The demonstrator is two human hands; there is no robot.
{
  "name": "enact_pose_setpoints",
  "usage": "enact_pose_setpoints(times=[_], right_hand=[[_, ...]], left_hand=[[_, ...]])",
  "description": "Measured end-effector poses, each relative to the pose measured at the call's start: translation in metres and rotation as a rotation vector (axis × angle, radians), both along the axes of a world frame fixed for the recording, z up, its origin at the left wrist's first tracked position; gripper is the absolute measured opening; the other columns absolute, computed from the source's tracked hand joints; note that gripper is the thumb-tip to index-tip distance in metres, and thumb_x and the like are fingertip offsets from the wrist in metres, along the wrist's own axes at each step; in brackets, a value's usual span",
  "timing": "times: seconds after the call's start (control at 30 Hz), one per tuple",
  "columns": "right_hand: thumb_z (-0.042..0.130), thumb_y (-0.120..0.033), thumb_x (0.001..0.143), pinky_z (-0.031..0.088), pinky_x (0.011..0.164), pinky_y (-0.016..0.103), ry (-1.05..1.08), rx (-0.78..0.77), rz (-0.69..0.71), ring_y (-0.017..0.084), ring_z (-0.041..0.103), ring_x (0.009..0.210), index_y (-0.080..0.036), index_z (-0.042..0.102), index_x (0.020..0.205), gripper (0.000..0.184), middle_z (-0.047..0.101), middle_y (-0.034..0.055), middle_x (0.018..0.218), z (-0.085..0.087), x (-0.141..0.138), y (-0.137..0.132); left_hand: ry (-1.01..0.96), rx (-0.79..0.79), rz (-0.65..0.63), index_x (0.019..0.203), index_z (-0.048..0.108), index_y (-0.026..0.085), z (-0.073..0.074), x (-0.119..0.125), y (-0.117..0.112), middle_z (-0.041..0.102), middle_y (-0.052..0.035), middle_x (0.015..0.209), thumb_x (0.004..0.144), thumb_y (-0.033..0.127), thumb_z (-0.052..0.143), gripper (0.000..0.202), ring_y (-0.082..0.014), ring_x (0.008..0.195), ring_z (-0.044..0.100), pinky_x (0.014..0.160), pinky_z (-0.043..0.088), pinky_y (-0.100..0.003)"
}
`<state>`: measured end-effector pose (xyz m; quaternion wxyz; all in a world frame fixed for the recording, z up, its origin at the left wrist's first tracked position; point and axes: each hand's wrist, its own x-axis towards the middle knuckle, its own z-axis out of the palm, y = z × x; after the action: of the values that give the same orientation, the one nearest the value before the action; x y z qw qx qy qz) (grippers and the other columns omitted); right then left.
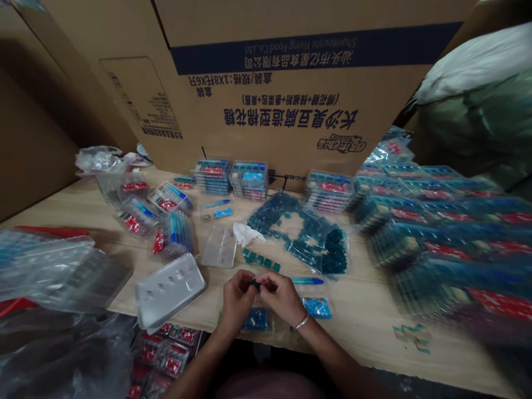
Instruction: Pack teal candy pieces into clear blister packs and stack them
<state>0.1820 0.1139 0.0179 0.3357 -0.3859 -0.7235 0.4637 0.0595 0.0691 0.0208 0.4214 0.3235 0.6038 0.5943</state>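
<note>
My left hand (pixel 239 299) and my right hand (pixel 282 296) meet near the table's front edge, fingers pinched together. Between the fingertips is a small dark green piece (pixel 256 284), held by both hands; its exact kind is too small to make out. A bracelet circles my right wrist. Beneath the hands lies a clear tray, partly hidden, with a blue packet (pixel 256 320) in it. To the right are a blue pen (pixel 307 281) and another blue packet (pixel 316 307). Just beyond the fingers, several green square pieces (pixel 261 259) stand in a row.
A clear bag (pixel 299 227) of dark green pieces lies behind. Stacks of filled trays (pixel 440 221) crowd the right side. Empty clear trays (pixel 170 288) lie left, with more filled packs (pixel 174 233) behind them. A large cardboard box (pixel 282 111) walls off the back.
</note>
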Motion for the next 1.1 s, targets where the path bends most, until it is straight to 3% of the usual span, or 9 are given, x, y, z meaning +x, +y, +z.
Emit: enact_pose_setpoints(times=[0.17, 0.27, 0.33, 0.5, 0.67, 0.77, 0.87, 0.97, 1.1], right_hand=[[0.059, -0.024, 0.073, 0.052, 0.066, 0.026, 0.172, -0.206, 0.095, 0.014, 0.062, 0.073, -0.020, 0.058, 0.088, 0.015, 0.062, 0.0012, 0.084, 0.004, 0.009, 0.000], [0.060, -0.027, 0.071, 0.048, 0.062, 0.024, 0.178, -0.207, 0.112, 0.013, 0.057, 0.066, -0.020, 0.052, 0.073, 0.010, 0.057, -0.0015, 0.073, 0.005, 0.020, 0.002], [0.058, -0.026, 0.070, 0.045, 0.059, 0.022, 0.158, -0.161, 0.071, 0.012, 0.053, 0.063, -0.020, 0.047, 0.066, 0.013, 0.053, -0.0028, 0.067, 0.004, 0.029, 0.002], [0.056, -0.025, 0.072, 0.044, 0.055, 0.022, 0.101, -0.058, -0.142, 0.012, 0.051, 0.059, -0.021, 0.048, 0.070, 0.009, 0.052, -0.0028, 0.066, -0.001, 0.055, 0.001], [0.057, -0.028, 0.080, 0.047, 0.059, 0.026, -0.024, 0.262, -0.465, 0.015, 0.055, 0.064, -0.021, 0.055, 0.081, 0.007, 0.057, 0.0009, 0.074, 0.006, 0.099, 0.023], [0.053, -0.029, 0.085, 0.050, 0.076, 0.035, -0.114, 0.477, -0.573, 0.020, 0.059, 0.084, -0.021, 0.060, 0.087, 0.011, 0.062, 0.0069, 0.090, 0.018, 0.123, 0.047], [0.051, -0.028, 0.087, 0.046, 0.089, 0.041, -0.194, 0.552, -0.527, 0.024, 0.058, 0.100, -0.021, 0.063, 0.093, 0.016, 0.063, 0.0103, 0.104, 0.027, 0.127, 0.058], [0.047, -0.025, 0.089, 0.050, 0.075, 0.032, -0.157, 0.481, -0.437, 0.019, 0.062, 0.086, -0.021, 0.062, 0.093, 0.016, 0.064, 0.0074, 0.094, 0.027, 0.109, 0.047], [0.045, -0.017, 0.088, 0.047, 0.063, 0.025, -0.185, 0.413, -0.137, 0.015, 0.060, 0.071, -0.021, 0.062, 0.085, 0.018, 0.062, 0.0027, 0.077, 0.022, 0.073, 0.027]], left_hand=[[-0.176, -0.079, -0.130, 0.061, 0.058, 0.017, 0.003, -0.003, -0.001, 0.056, 0.0045, 0.051, 0.058, 0.024, 0.069, 0.013, -0.0076, 0.045, 0.049, 0.049, 0.042, -0.020], [-0.141, -0.054, -0.396, 0.067, 0.063, 0.017, 0.009, -0.010, 0.001, 0.061, 0.0016, 0.058, 0.059, 0.028, 0.073, 0.017, -0.0103, 0.054, 0.055, 0.054, 0.044, -0.021], [0.022, -0.064, -0.543, 0.075, 0.067, 0.016, 0.013, -0.018, 0.010, 0.065, -0.0019, 0.066, 0.064, 0.030, 0.071, 0.018, -0.0136, 0.062, 0.059, 0.058, 0.045, -0.023], [0.986, -0.324, -0.265, 0.080, 0.068, 0.017, 0.015, -0.032, 0.050, 0.069, -0.0075, 0.083, 0.075, 0.016, 0.058, 0.011, -0.0197, 0.082, 0.063, 0.073, 0.045, -0.028], [1.118, -0.443, -0.272, 0.080, 0.068, 0.017, 0.011, -0.027, 0.067, 0.070, -0.0113, 0.082, 0.075, 0.012, 0.054, 0.016, -0.0258, 0.085, 0.064, 0.073, 0.043, -0.031], [1.139, -0.478, -0.254, 0.085, 0.067, 0.017, 0.012, -0.028, 0.067, 0.071, -0.0110, 0.086, 0.074, 0.010, 0.051, 0.021, -0.0251, 0.085, 0.065, 0.070, 0.041, -0.029], [1.145, -0.490, -0.208, 0.090, 0.065, 0.019, 0.013, -0.032, 0.067, 0.071, -0.0067, 0.085, 0.075, 0.009, 0.051, 0.023, -0.0219, 0.083, 0.065, 0.066, 0.039, -0.025], [1.162, -0.504, -0.213, 0.091, 0.064, 0.019, 0.015, -0.034, 0.067, 0.071, -0.0053, 0.084, 0.075, 0.008, 0.050, 0.024, -0.0199, 0.081, 0.066, 0.064, 0.038, -0.024], [1.200, -0.526, -0.274, 0.092, 0.065, 0.019, 0.017, -0.032, 0.067, 0.072, -0.0063, 0.089, 0.078, 0.011, 0.050, 0.022, -0.0198, 0.086, 0.065, 0.067, 0.039, -0.024]])
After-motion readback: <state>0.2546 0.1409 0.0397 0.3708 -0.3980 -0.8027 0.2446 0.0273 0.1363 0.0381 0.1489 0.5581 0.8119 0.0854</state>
